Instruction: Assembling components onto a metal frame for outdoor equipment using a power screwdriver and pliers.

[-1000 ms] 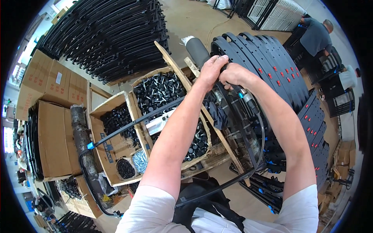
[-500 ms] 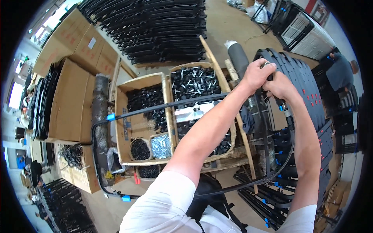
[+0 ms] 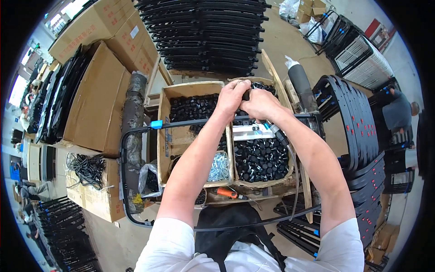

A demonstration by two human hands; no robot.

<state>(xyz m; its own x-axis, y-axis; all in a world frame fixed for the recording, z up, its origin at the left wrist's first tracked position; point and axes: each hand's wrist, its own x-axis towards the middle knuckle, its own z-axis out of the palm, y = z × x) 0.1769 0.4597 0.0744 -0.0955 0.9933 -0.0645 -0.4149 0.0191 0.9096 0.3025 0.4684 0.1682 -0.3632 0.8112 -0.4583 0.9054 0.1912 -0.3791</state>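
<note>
A black tubular frame point(image 3: 190, 123) with rounded corners and a blue tape tag point(image 3: 157, 124) lies across open cartons of parts. At the middle of its far bar, my right hand point(image 3: 262, 105) is closed around an air tool point(image 3: 277, 132), whose body is mostly hidden; a hose trails from it toward me. My left hand point(image 3: 232, 97) presses close beside the right, fingers curled; what they grip is hidden. Below the hands, a silvery-white block point(image 3: 249, 131) sits in the right carton point(image 3: 290, 170) above black-headed bolts point(image 3: 261, 158).
The left carton point(image 3: 161, 102) holds black parts and a tub of silver screws point(image 3: 219, 166). An orange-handled tool point(image 3: 226, 193) lies at the bench's near edge. Wrapped rollers point(image 3: 134, 102) flank the bench. Black frames point(image 3: 208, 36) are stacked beyond, curved black panels point(image 3: 353, 113) at right.
Both hands, with the air tool, have moved left from the frame's right end to the middle of its far bar. The whole view has shifted slightly.
</note>
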